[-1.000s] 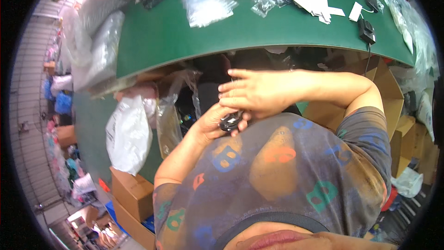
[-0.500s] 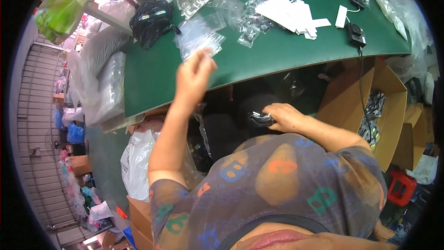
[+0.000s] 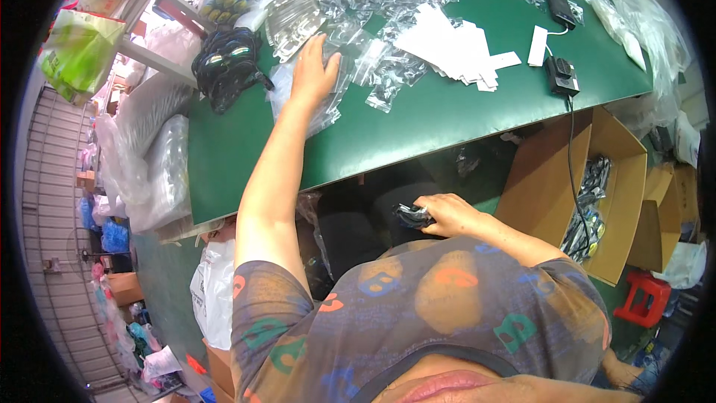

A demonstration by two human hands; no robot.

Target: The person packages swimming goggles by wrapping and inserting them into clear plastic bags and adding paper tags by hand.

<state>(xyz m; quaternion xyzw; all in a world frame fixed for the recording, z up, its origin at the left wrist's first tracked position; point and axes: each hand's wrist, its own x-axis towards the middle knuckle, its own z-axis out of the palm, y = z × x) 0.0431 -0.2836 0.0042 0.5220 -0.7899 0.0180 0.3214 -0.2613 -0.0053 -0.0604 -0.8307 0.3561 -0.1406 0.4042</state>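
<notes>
My left hand reaches over the green table, its fingers stretched out and the thumb apart. Beneath it lies a loose pile of flat clear plastic bags, partly hidden by the hand. Below the table's front edge, over my lap, my right hand is closed round a shiny black bundle that looks like a coiled cable. The fingers cover part of this bundle.
White cards lie spread mid-table, with many small clear packets behind. A black plastic bundle sits at left. Wired black boxes stand at right, their cable hanging past an open carton of packed goods.
My left hand has moved farther onto the table, from the near edge of the clear bags to over them, and its fingers have spread. My right hand keeps the black bundle over my lap.
</notes>
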